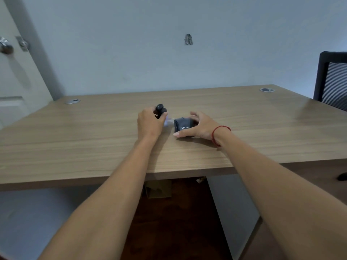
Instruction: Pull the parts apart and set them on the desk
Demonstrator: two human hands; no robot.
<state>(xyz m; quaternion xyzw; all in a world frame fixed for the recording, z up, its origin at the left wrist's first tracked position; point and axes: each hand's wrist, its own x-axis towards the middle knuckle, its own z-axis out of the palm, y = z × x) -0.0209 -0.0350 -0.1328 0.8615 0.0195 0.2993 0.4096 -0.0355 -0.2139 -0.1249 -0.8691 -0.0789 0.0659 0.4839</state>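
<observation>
Dark pouch (183, 125) on wooden desk (93, 137)

Desk (93, 139) stands against wall (131, 44). Near desk middle: left hand (149, 122) at left, right hand (199, 126) at right, near each other but apart. Small object (160, 109) in left hand, sticking up behind fingers. Pouch (183, 125) on desk under right hand (fingers behind it, thumb before it). Left grommet (72, 101) at far left corner, right grommet (267, 89) at far right corner. Door (16, 76) left of desk, chair (332, 79) right of desk. Box (158, 188) beneath desk.
</observation>
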